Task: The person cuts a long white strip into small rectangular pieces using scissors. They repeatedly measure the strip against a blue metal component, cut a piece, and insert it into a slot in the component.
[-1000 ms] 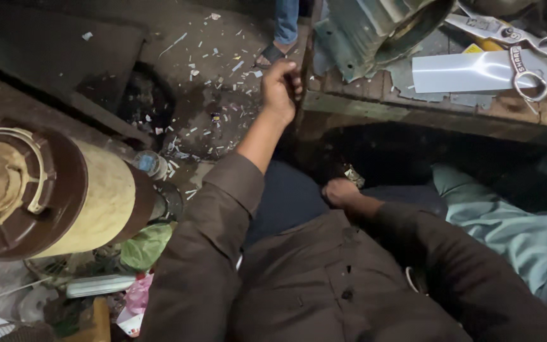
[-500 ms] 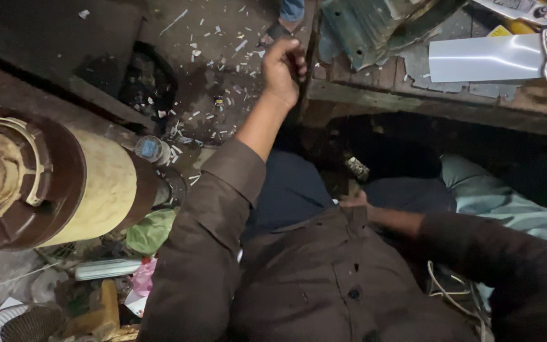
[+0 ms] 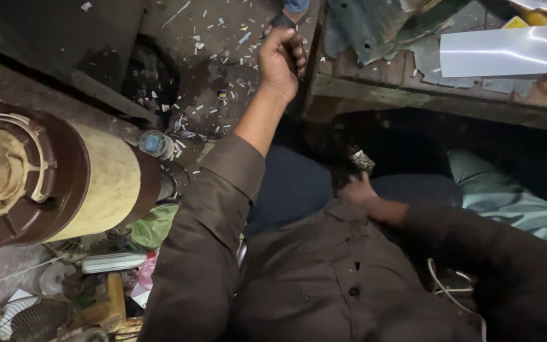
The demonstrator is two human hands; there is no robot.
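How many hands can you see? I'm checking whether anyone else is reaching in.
2: the left hand grips the corner of the wooden bench; the right hand rests low at the lap, blurred. Only a foot shows of someone else.

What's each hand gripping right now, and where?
Left hand grips the workbench at its corner edge. Right hand touches a small crumpled thing; hold unclear.

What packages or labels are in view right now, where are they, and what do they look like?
Crumpled wrapper: small and pale, just above the right hand, by the dark gap under the bench.
Bottle: on the floor beside the big drum, clear with a blue cap or label.
Pink packet: bottom left, crumpled among clutter.
No screens or signs.
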